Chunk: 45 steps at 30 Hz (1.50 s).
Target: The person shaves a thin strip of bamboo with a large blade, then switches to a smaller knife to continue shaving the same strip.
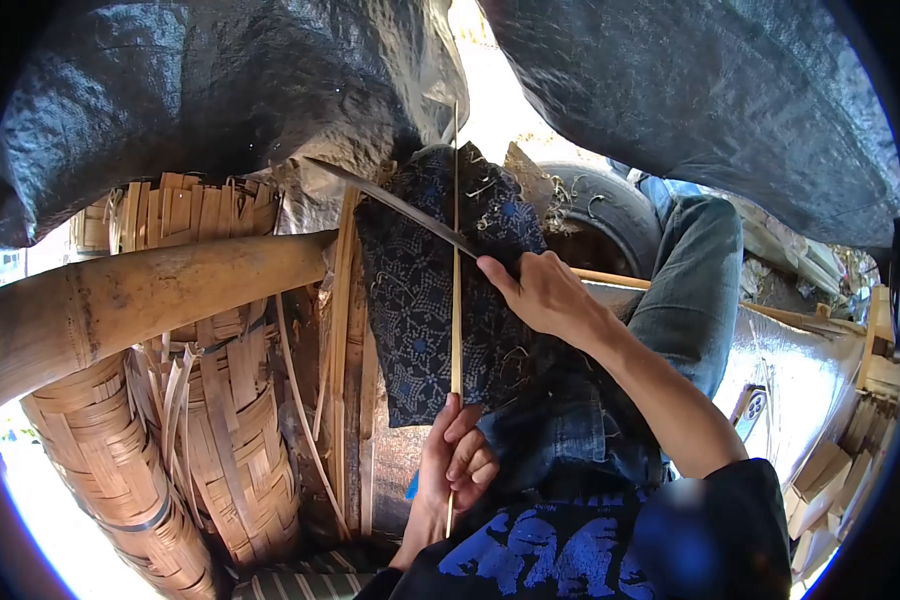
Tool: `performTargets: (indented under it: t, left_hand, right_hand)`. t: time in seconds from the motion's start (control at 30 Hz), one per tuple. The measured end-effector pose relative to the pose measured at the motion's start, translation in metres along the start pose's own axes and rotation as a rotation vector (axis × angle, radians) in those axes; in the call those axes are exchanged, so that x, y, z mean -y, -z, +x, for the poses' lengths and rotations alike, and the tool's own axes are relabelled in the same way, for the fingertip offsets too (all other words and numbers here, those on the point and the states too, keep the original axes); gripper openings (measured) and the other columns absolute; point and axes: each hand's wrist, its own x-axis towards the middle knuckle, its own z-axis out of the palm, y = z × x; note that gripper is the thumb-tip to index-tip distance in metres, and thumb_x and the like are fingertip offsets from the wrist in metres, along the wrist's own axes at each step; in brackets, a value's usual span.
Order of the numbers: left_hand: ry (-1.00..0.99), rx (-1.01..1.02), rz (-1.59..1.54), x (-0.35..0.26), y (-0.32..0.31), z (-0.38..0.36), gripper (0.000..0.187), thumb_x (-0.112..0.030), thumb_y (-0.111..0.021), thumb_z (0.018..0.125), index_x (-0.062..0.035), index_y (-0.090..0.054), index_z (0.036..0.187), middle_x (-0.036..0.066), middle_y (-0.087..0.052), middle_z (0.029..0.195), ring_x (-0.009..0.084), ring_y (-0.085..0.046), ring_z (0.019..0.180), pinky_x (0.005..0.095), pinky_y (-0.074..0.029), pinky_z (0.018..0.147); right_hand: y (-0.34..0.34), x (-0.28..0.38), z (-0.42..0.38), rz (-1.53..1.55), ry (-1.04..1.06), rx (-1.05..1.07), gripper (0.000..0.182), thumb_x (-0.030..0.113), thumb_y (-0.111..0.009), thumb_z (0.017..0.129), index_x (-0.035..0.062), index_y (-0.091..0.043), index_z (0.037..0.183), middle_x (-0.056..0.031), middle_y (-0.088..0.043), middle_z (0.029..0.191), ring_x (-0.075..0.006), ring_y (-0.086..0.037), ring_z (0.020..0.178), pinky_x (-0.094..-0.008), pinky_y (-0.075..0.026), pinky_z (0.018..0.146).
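A long thin bamboo strip (457,330) runs upright through the view over a dark blue patterned cloth (410,310). Its lower part is in my left hand (455,460), with thumb and fingers closed around it. My right hand (545,290) grips a long knife (390,203) by its dark handle, at the right of the strip. The blade points to the upper left and crosses the strip just beyond the handle. Whether the blade's edge touches the strip cannot be made out.
A thick bamboo pole (170,295) reaches in from the left above rolled woven bamboo (230,440). Dark tarps (700,90) hang overhead. A tire (610,215) lies behind my bent knee (695,290). Wood pieces (825,470) are stacked at the right.
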Motion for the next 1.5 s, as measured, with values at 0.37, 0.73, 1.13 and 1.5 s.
performTargets:
  t: [0.37,0.73,1.13,1.5]
  left_hand:
    - [0.030,0.180,-0.146,-0.026,-0.003,0.040,0.043,-0.035,-0.025,0.100,-0.0116,-0.042,0.068,-0.003,-0.030,0.037,0.0056,-0.021,0.025,0.0198,-0.012,0.030]
    - [0.007,0.133,-0.066,-0.020,-0.003,0.036,0.043,-0.036,-0.025,0.100,-0.0126,-0.040,0.068,-0.003,-0.027,0.037,0.0055,-0.017,0.026,0.0199,-0.011,0.029]
    - [-0.033,-0.012,-0.015,-0.007,-0.009,0.022,0.043,-0.037,-0.027,0.100,-0.0152,-0.038,0.065,-0.003,-0.025,0.036,0.0058,-0.014,0.027,0.0210,-0.009,0.031]
    - [0.068,0.104,-0.061,-0.016,0.011,0.008,0.044,-0.039,-0.026,0.100,-0.0150,-0.040,0.066,-0.002,-0.030,0.036,0.0075,-0.021,0.027,0.0215,-0.014,0.034]
  right_hand:
    - [0.021,-0.005,-0.033,0.064,-0.135,0.203,0.070,0.058,-0.046,0.087,-0.0059,-0.055,0.059,-0.0241,-0.051,0.050,-0.0387,-0.057,0.050,-0.0455,-0.043,0.049]
    - [0.010,0.004,-0.038,-0.047,-0.042,0.058,0.058,0.048,-0.054,0.088,-0.0026,-0.052,0.059,-0.0234,-0.050,0.052,-0.0411,-0.052,0.051,-0.0475,-0.040,0.048]
    - [0.000,0.017,-0.021,-0.144,0.046,-0.069,0.073,0.059,-0.043,0.088,-0.0031,-0.055,0.051,-0.0232,-0.052,0.046,-0.0388,-0.058,0.047,-0.0454,-0.046,0.042]
    - [0.025,0.012,-0.005,0.022,-0.171,0.083,0.068,0.051,-0.043,0.092,-0.0085,-0.054,0.060,-0.0308,-0.053,0.060,-0.0469,-0.056,0.060,-0.0499,-0.043,0.056]
